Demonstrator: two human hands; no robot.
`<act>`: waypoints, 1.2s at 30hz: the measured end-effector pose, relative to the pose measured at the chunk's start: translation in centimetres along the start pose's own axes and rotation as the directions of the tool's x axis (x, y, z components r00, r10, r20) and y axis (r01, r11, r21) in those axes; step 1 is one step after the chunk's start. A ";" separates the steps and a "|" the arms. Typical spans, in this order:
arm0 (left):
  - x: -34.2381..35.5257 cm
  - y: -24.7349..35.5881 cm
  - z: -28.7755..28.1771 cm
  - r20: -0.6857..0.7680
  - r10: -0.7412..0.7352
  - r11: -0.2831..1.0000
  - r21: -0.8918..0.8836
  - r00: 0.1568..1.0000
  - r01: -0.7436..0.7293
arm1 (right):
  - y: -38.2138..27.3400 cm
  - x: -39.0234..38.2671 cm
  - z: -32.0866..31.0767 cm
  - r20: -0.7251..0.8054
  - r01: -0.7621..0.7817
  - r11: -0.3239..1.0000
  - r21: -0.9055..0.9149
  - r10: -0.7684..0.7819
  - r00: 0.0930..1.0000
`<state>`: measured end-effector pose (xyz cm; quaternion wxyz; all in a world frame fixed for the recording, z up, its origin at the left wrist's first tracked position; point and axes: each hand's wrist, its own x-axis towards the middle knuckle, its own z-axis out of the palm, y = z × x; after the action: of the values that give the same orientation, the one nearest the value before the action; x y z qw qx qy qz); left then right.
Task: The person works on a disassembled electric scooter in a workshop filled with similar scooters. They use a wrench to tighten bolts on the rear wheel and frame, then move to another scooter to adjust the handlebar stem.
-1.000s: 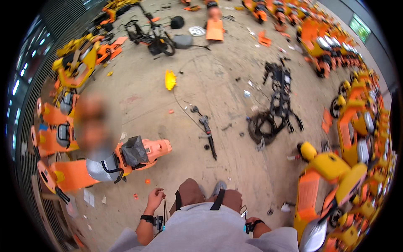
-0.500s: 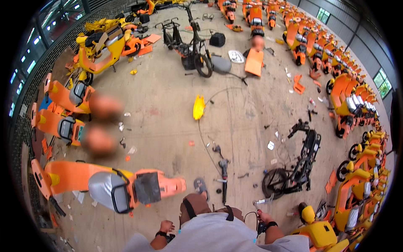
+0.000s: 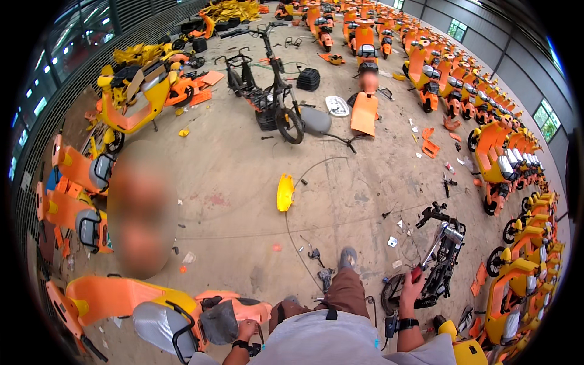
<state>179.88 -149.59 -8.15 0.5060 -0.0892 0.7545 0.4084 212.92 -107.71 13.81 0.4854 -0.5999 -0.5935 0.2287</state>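
Observation:
My right hand (image 3: 411,291) is raised at my right side, shut on a small red-tipped tool (image 3: 417,274). It is right next to a stripped black scooter frame (image 3: 441,258) that stands on the concrete floor. My left hand (image 3: 246,330) hangs low by my hip with its fingers curled and nothing visible in it. It is close to the front of an orange scooter (image 3: 121,295) with a grey basket (image 3: 218,322). My right foot (image 3: 348,257) is forward on the floor.
A yellow panel (image 3: 285,193), a cable and small parts (image 3: 316,252) lie ahead. Another person (image 3: 143,207) stands at left. Further off are a bare black scooter (image 3: 274,91), a person with an orange panel (image 3: 364,114), and rows of orange scooters (image 3: 505,158) at right.
The view has tilted up and forward as I step ahead. My right hand has risen from my hip toward the black frame. My left hand has dropped lower beside the orange scooter.

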 end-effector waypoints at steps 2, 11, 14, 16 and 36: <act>1.6 1.6 0.1 0.010 0.000 0.995 0.104 1.000 -0.001 | -2.8 2.3 2.7 0.116 -0.354 0.924 0.146 0.340 0.933; 8.7 12.6 5.5 -0.115 0.183 0.953 0.264 0.976 -0.147 | 10.1 10.8 14.3 0.321 -0.587 0.778 -0.225 0.628 0.709; 13.8 18.4 9.2 0.169 0.321 0.504 0.803 0.932 -0.319 | 21.2 16.1 17.4 0.311 -0.325 0.721 -0.612 0.598 0.739; 14.6 22.1 11.5 0.455 0.188 -0.079 0.891 0.871 -0.448 | 22.4 20.3 18.1 0.404 -0.088 0.630 -0.772 0.592 0.697; 40.5 72.3 43.0 0.100 -0.045 0.907 0.422 0.994 -0.001 | 20.7 54.0 34.8 0.588 0.038 0.591 -0.806 0.792 0.163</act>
<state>150.80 -60.89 -10.59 0.5577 0.0356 0.7954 0.2345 203.76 -42.85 -2.39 -0.2961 -0.6097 -0.5973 0.4289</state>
